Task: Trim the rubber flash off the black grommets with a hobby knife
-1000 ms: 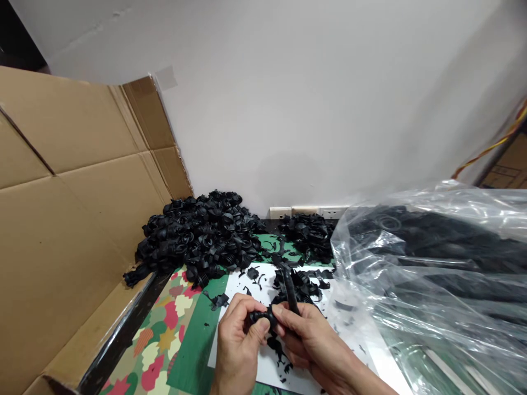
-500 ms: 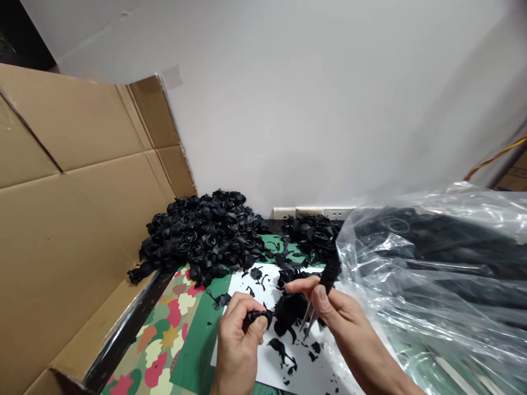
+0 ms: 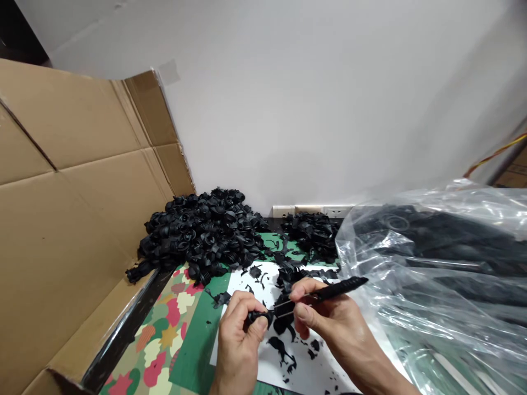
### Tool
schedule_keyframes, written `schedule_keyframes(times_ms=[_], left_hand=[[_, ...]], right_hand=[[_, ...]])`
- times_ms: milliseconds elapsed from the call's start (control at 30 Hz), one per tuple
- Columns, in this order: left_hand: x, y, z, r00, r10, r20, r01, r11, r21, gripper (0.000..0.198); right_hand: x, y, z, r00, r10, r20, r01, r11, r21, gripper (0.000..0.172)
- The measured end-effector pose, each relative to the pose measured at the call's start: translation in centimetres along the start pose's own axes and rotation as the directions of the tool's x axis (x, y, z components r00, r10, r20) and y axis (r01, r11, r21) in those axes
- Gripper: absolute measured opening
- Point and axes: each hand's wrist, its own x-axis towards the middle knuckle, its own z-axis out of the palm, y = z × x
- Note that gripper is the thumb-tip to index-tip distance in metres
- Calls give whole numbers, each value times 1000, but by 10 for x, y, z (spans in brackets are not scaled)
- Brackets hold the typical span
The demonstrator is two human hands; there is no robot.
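Observation:
My left hand [image 3: 240, 336] is closed around a small black rubber part [image 3: 258, 316], pinching it between thumb and fingers over the white sheet [image 3: 272, 362]. In my right hand [image 3: 340, 323] is a pair of tweezers [image 3: 340, 288] with a dark, ridged grip, pointing back to the right. Its two thin metal prongs reach left, their tips beside the rubber part's right end; I cannot tell whether they touch it. Below the hands lie black rubber scraps [image 3: 281, 351], with more dark pieces behind the prongs.
A large heap of black ribbed rubber parts [image 3: 201, 230] stands at the back left, a smaller pile [image 3: 313, 233] at the back. Cardboard [image 3: 82, 219] walls the left side. A clear plastic bag [image 3: 432, 296] of dark parts fills the right. Sockets [image 3: 337, 211] sit along the wall.
My right hand has turned the tweezers from pointing down to nearly level, bringing their tips left to the rubber part. My left hand stays in place, still holding the part.

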Motion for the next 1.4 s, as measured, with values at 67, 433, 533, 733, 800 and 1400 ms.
schedule_keyframes(times_ms=[67,433,533,733,800,1400], left_hand=[[0,2,1,1000,8,8,-8,1000,7,7],[0,5,2,998,54,10,-54,998,22,8],[0,5,2,997,72,14,-73,996,46,9],[-1,4,2,996,88,26,-90,993,72,10],[-1,4,2,996,88,33,-91,993,78,11],[-3,5,3,992,102,73,-107,992,61,12]], right_hand=[[-1,2,1,1000,-21,-4,21,1000,14,31],[-2,2,5,996,-6,-87,-4,994,-111,27],[-3,3,7,994,-18,-104,6,993,-115,26],[-3,7,8,993,-44,-106,30,990,-136,26],[-3,8,7,995,-44,-89,30,989,-146,27],[-7,12,8,879,-470,77,449,764,-463,13]])
